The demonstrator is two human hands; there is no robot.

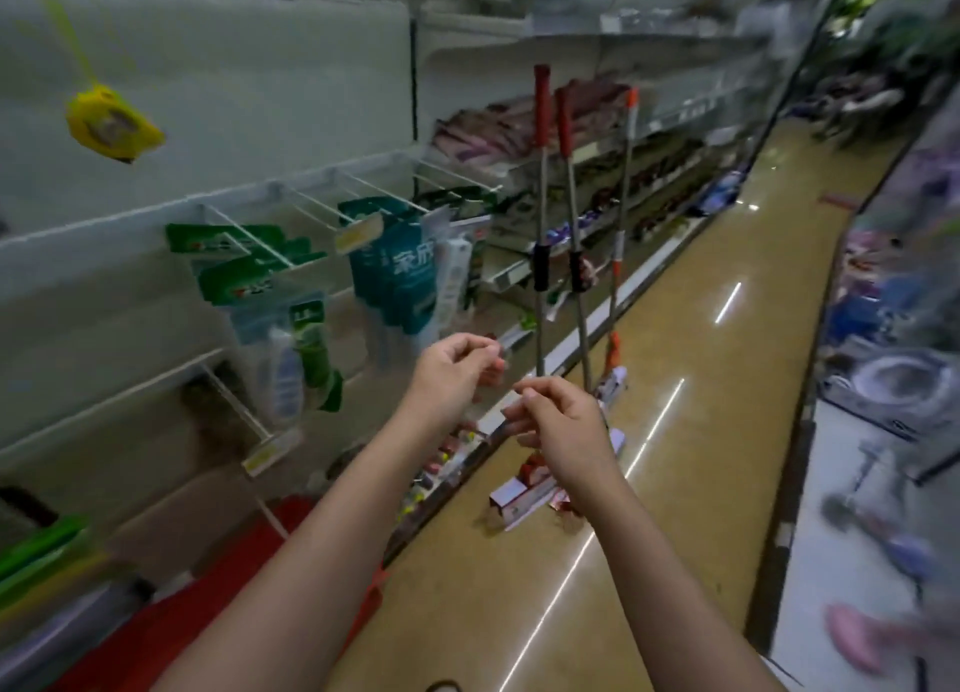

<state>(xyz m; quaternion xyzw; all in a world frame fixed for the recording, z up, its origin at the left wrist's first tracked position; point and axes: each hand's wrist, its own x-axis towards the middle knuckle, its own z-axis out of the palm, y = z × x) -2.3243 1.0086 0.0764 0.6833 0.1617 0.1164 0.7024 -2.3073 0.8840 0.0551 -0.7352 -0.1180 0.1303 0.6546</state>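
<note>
Right hand (563,426) pinches a small pale strip (508,410) in the air before the shelf (78,226). Left hand (457,374) is curled nearby; whether it holds anything I cannot tell. The strip seems light and flimsy, so pinch it at its ends.

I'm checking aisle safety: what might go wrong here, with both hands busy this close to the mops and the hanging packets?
1. The three mops stand upright on the floor just beyond the right hand; a forward reach might topple them.
2. The right hand pinches a small pale strip, blurred; it may slip to the floor.
3. The left hand is near the hanging packets; it could snag one off its hook.
</note>
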